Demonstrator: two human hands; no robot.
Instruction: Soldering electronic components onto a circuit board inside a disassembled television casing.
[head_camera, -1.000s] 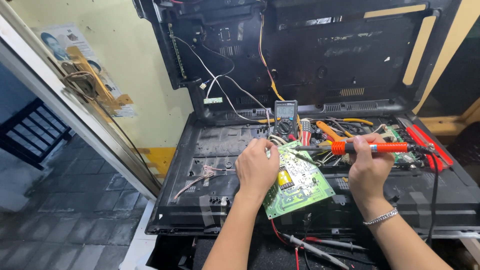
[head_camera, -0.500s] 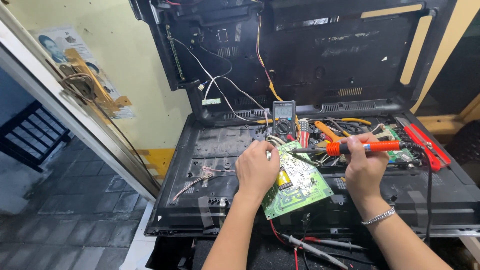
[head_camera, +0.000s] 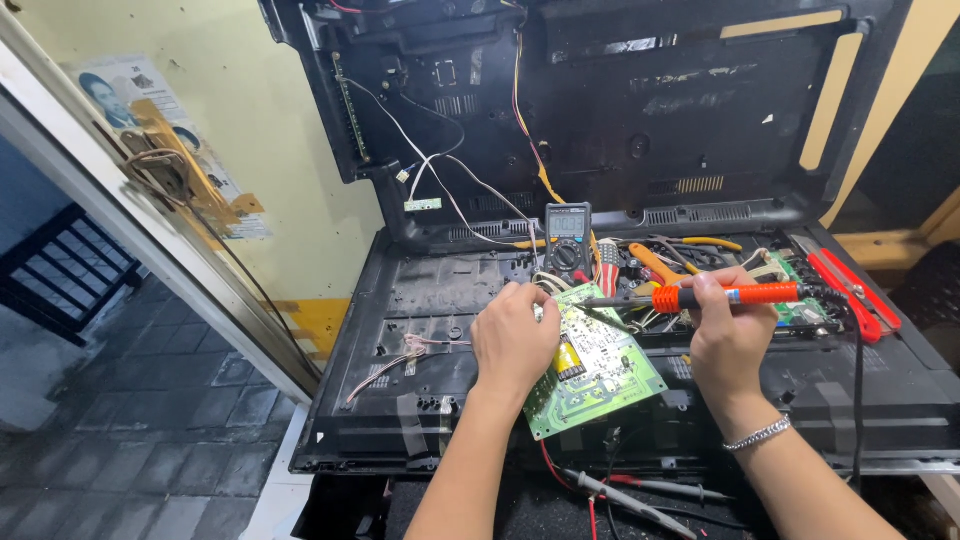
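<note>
left hand (head_camera: 515, 335) grips the green circuit board (head_camera: 595, 375); right hand (head_camera: 728, 330) clamps the orange soldering iron (head_camera: 725, 295).

A pale poster (head_camera: 150, 120) with printed portraits hangs on the yellowish wall at the upper left of the frame, partly covered by brown tape and a looped cord. Near the upper middle, a dark handheld meter (head_camera: 567, 240) stands upright, its small greyish rectangular screen (head_camera: 567, 224) at the top. Just left of it, a small white rectangular label (head_camera: 422, 204) sits on the black panel.
</note>
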